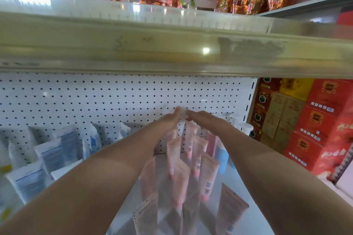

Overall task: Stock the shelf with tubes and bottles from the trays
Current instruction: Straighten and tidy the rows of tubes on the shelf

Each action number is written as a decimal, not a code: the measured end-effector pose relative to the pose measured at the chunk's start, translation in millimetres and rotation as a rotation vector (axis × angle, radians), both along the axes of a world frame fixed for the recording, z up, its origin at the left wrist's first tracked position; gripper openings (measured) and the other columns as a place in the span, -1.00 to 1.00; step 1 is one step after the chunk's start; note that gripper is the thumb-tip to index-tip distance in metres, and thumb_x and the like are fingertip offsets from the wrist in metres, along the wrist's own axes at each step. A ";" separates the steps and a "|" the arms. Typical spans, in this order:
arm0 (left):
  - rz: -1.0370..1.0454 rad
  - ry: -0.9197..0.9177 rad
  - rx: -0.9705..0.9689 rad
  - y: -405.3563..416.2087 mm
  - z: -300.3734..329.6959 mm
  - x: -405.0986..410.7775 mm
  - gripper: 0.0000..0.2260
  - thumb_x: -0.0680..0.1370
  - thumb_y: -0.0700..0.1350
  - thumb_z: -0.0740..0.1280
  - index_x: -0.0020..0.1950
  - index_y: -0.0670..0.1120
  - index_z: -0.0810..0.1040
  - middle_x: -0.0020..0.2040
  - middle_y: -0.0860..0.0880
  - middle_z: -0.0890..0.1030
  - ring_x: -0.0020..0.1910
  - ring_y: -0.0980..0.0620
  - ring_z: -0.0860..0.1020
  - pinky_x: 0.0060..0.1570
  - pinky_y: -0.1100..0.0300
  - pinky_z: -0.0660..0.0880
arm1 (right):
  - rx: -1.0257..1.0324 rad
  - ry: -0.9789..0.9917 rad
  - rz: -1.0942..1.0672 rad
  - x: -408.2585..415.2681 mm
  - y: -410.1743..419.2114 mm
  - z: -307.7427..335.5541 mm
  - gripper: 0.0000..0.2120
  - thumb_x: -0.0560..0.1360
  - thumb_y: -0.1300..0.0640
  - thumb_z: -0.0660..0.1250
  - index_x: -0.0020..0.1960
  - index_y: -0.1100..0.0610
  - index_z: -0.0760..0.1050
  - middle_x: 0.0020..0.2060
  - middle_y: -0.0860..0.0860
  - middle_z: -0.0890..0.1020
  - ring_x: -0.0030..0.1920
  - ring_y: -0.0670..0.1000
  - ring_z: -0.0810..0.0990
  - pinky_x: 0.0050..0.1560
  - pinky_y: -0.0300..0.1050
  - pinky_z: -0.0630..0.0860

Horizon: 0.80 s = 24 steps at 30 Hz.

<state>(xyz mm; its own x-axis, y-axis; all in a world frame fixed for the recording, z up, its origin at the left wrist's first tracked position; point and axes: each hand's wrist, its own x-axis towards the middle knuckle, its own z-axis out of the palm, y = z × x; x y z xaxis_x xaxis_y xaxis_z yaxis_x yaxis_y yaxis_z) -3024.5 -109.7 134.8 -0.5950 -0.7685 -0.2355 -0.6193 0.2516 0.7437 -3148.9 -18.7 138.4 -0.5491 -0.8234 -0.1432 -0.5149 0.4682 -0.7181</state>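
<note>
- Nearest me, both forearms stretch forward into the shelf bay; under and between them pink tubes (pixel 181 173) stand upright in rows on the white shelf (pixel 254 213), so I judge this block largely stocked already.
- One pink tube sits alone, below my right forearm and apart from the rows; it may want straightening.
- Below and well to the left of my left forearm, blue-and-white tubes (pixel 51 154) stand in their own rows, also looking finished.
- My left hand (pixel 172 119) reaches to the back row, fingers straight and close together, tips near the pegboard (pixel 95 97). I can't see it holding anything.
- My right hand (pixel 200 118) lies just beside it, fingertips almost meeting the left's, fingers extended too. Whether either hand touches the rearmost pink tube just beneath them I can't tell; the frame is blurred there.
- Just beyond my right wrist, white pump bottles (pixel 245 127) stand at the shelf's far right end.
- No trays are in view, so I can't say how much stock is left; bare shelf shows at front right.
- Farthest right, past the shelf upright, red cartons (pixel 322 120) are stacked.
</note>
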 end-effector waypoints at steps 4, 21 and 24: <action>-0.027 -0.043 -0.062 -11.3 -6.9 -7.5 -0.25 0.59 0.38 -0.19 0.50 -0.06 0.41 0.53 -0.14 0.33 0.48 -0.17 0.32 0.46 -0.11 0.23 | -0.003 0.006 0.009 -7.3 -7.3 -3.1 -0.46 0.60 -0.30 0.09 0.28 0.05 0.57 0.40 0.08 0.48 0.38 0.11 0.44 0.44 0.15 0.34; -0.121 -0.028 -0.256 -29.0 -4.4 6.1 -0.23 0.61 0.35 -0.16 0.01 -0.10 0.72 0.36 -0.14 0.51 0.32 -0.13 0.46 0.26 0.04 0.30 | -0.011 -0.092 -0.072 -11.8 -27.9 -4.8 -0.49 0.66 -0.13 0.10 0.18 0.33 0.49 -0.07 0.23 0.65 -0.18 0.10 0.61 -0.02 -0.04 0.58; -0.148 0.017 -0.252 -36.7 -12.8 5.1 -0.33 0.62 0.33 -0.08 -0.09 -0.04 0.71 0.26 -0.06 0.59 0.22 -0.07 0.53 0.26 0.06 0.35 | -0.009 -0.063 -0.069 -10.3 -33.7 -3.7 -0.58 0.66 0.00 0.11 0.14 0.36 0.49 -0.05 0.28 0.67 -0.17 0.15 0.61 -0.07 -0.02 0.58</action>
